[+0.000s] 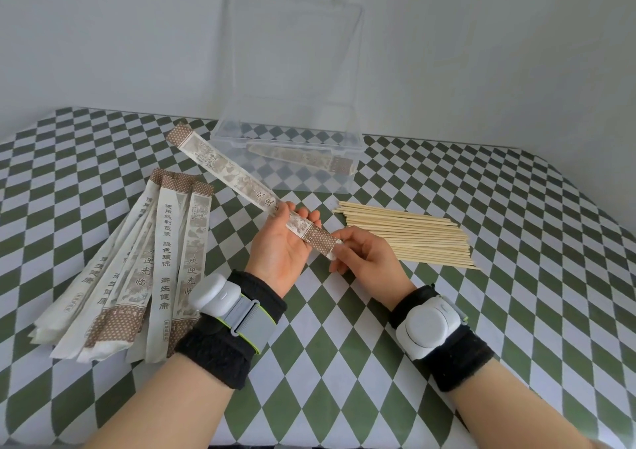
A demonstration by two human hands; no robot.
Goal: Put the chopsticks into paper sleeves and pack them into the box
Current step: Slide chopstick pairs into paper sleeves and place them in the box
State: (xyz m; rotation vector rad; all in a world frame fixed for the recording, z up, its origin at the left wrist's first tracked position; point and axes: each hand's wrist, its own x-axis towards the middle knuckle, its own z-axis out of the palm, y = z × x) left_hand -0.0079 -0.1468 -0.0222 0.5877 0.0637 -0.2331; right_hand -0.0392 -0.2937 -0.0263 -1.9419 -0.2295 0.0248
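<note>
My left hand (280,245) holds a printed paper sleeve (227,168) that slants up to the left over the table. My right hand (366,254) pinches the sleeve's near brown end with its fingertips. A pile of bare wooden chopsticks (409,233) lies just right of my hands. Several empty paper sleeves (137,266) are fanned out on the left. A clear plastic box (287,154) stands open at the back, its lid leaning against the wall, and one filled sleeve (303,159) lies inside it. Whether chopsticks are inside the held sleeve is hidden.
A green and white checked cloth (481,311) covers the table. A plain white wall (103,35) rises behind the table. White sensor units on black bands are strapped to both wrists.
</note>
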